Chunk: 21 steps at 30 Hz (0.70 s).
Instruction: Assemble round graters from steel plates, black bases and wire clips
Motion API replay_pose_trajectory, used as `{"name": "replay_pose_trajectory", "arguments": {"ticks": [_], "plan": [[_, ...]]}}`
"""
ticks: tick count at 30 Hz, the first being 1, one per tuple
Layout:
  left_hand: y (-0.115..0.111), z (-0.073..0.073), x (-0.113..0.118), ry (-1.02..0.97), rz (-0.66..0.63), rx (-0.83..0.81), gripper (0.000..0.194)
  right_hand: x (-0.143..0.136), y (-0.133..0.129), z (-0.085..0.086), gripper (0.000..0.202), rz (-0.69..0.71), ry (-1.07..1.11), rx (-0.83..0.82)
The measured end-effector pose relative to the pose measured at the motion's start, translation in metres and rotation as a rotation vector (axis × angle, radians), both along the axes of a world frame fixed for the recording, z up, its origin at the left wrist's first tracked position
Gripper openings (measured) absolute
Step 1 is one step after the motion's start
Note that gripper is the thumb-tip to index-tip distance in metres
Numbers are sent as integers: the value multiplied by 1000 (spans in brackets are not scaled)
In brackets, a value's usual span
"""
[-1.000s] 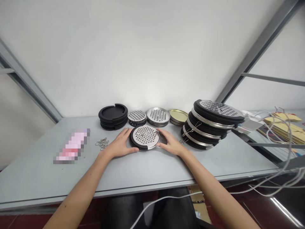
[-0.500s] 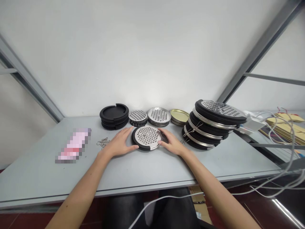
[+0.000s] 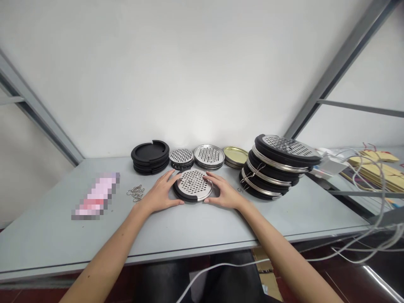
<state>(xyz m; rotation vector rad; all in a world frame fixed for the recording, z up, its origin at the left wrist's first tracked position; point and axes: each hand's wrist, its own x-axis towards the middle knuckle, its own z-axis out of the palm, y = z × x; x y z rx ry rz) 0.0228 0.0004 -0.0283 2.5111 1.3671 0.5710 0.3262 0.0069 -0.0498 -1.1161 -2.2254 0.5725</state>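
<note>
A round perforated metal disc (image 3: 195,183) with a black rim piece around its left side lies flat on the grey table. My left hand (image 3: 161,194) is at its left edge, fingers and thumb spread around the rim. At the right edge is my right hand (image 3: 223,191), its fingers over the metal and its thumb near the front rim. Behind stand a stack of black rings (image 3: 150,156), small grater discs (image 3: 181,156), larger slotted discs (image 3: 209,155) and gold lids (image 3: 235,155).
A tall leaning stack of black and silver discs (image 3: 274,168) with wire clasps stands to the right. Wire clips (image 3: 136,192) and a blurred pink item (image 3: 97,193) lie left. White cables (image 3: 382,189) hang at the right, and one crosses below the table edge.
The fingers of my right hand have moved further over the disc's top, and its thumb has shifted toward the front rim. The view has shifted slightly.
</note>
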Motion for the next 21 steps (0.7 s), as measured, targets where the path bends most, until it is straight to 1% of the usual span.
{"name": "replay_pose_trajectory", "arguments": {"ticks": [4,7,9,13,16,21], "plan": [[-1,1,5,-64,-55,33,86,-1,0,1,88,7,5,4],[-2,1,6,-82,-66,13,78,-1,1,0,89,8,24,25],[-2,1,6,-72,-40,-9,83,0,2,-1,92,25,34,27],[-2,2,4,-35,1,-55,105,2,4,-2,96,46,42,15],[-3,4,4,-38,-19,-67,106,3,5,-2,93,17,32,27],[-3,6,5,-95,-55,-54,108,2,5,-3,90,34,47,42]]}}
